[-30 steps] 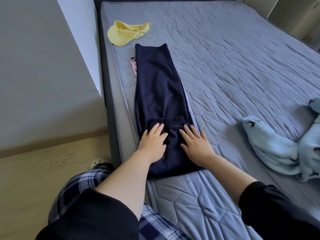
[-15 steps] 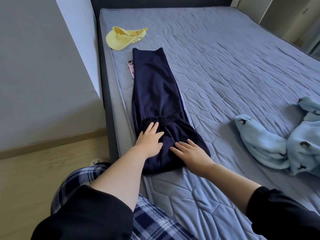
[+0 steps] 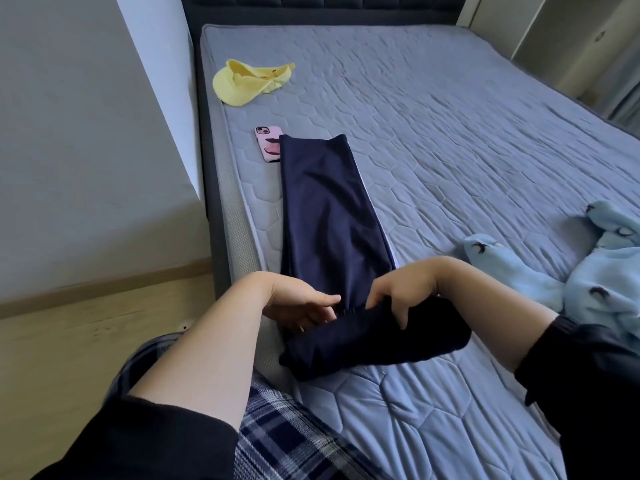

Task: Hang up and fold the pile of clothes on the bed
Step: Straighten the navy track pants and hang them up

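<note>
Navy blue trousers (image 3: 329, 216) lie lengthwise along the left side of the grey quilted mattress (image 3: 450, 133), legs pointing away from me. Their near end, by the elastic waistband, is lifted and bunched. My left hand (image 3: 298, 306) holds that bunched end from the left, fingers curled under the cloth at the waistband. My right hand (image 3: 398, 296) grips it from above, fingers curled over the dark fabric. A crumpled light blue garment (image 3: 554, 271) with small dark prints lies at the right edge.
A yellow cap (image 3: 249, 83) lies near the mattress's far left corner. A phone in a pink case (image 3: 268, 143) rests beside the trouser cuffs. Left of the bed are a wall and wooden floor (image 3: 69, 348). My plaid-clad leg (image 3: 294, 441) meets the bed's near edge.
Both hands went from lying flat on the trousers to grasping the waistband end and raising it. The trousers slid toward me, uncovering the phone.
</note>
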Demonstrator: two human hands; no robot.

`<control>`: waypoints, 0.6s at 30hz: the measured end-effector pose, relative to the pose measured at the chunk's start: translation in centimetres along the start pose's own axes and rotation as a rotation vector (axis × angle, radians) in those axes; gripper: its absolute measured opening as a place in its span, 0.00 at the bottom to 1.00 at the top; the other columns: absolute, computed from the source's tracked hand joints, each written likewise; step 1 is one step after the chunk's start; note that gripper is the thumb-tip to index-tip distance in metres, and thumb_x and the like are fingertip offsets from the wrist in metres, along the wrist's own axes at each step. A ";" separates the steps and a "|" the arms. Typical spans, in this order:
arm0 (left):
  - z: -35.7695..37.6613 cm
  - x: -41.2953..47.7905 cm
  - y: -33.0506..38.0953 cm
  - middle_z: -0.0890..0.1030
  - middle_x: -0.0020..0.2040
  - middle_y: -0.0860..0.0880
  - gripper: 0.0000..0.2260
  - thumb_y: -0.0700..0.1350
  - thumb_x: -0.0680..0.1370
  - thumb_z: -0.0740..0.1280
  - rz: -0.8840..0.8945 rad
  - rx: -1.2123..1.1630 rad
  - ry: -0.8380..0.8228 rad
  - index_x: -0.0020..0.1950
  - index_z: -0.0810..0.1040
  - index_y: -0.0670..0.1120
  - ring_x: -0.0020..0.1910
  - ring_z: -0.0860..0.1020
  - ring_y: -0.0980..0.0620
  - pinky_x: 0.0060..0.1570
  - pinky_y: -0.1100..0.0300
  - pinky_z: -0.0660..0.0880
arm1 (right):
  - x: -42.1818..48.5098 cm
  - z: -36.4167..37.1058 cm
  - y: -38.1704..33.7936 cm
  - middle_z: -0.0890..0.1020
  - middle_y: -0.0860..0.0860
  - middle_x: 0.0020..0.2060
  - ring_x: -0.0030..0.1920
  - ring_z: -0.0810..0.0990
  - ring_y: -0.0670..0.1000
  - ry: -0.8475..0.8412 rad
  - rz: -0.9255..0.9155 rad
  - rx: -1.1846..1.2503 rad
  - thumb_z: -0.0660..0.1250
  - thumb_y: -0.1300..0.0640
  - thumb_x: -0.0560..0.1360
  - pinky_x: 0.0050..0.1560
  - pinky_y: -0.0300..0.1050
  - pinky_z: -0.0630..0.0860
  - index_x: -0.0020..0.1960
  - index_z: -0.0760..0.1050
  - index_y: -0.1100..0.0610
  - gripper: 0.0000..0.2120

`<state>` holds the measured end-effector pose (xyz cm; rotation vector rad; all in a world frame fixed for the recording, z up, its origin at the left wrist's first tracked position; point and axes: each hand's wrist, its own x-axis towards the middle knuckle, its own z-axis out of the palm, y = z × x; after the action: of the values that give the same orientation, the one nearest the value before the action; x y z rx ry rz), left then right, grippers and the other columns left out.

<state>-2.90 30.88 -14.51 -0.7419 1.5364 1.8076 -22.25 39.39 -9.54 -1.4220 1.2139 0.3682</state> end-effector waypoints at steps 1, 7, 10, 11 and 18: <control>-0.2 0.0 0.1 0.76 0.55 0.47 0.24 0.59 0.82 0.47 0.001 -0.020 0.057 0.62 0.73 0.44 0.51 0.74 0.51 0.53 0.57 0.71 | 0.0 -0.5 0.1 0.81 0.44 0.34 0.34 0.79 0.39 0.065 -0.014 0.002 0.65 0.67 0.57 0.38 0.34 0.74 0.48 0.79 0.57 0.20; -4.1 -0.9 -0.4 0.84 0.51 0.44 0.33 0.69 0.77 0.49 0.416 -0.661 0.463 0.57 0.81 0.45 0.46 0.83 0.48 0.44 0.58 0.79 | 0.2 -6.2 0.7 0.80 0.46 0.36 0.40 0.78 0.47 0.653 0.021 -0.106 0.67 0.70 0.62 0.42 0.42 0.74 0.45 0.79 0.54 0.16; -6.1 -0.6 -0.8 0.83 0.46 0.46 0.31 0.71 0.75 0.51 0.622 -0.972 0.533 0.51 0.81 0.47 0.43 0.82 0.48 0.43 0.56 0.74 | 1.8 -8.8 0.9 0.79 0.48 0.39 0.43 0.78 0.50 0.876 0.043 -0.073 0.64 0.70 0.64 0.44 0.43 0.75 0.49 0.79 0.56 0.17; -6.3 -0.2 -0.9 0.81 0.42 0.49 0.28 0.71 0.74 0.55 0.618 -0.981 0.570 0.49 0.80 0.49 0.39 0.80 0.50 0.41 0.57 0.72 | 2.4 -9.5 0.9 0.79 0.48 0.39 0.43 0.77 0.50 0.917 0.045 -0.053 0.64 0.70 0.65 0.43 0.42 0.73 0.49 0.79 0.56 0.17; -5.6 4.1 -1.6 0.77 0.64 0.45 0.26 0.41 0.73 0.73 0.395 -0.568 1.032 0.70 0.70 0.44 0.60 0.77 0.46 0.62 0.51 0.73 | 7.1 -10.6 1.7 0.77 0.54 0.59 0.59 0.75 0.56 1.182 0.203 -0.159 0.61 0.66 0.72 0.58 0.48 0.71 0.64 0.73 0.56 0.21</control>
<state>-4.18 25.94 -19.49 -1.9903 1.8449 2.3535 -25.06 27.33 -13.18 -1.6927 2.3134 -0.3325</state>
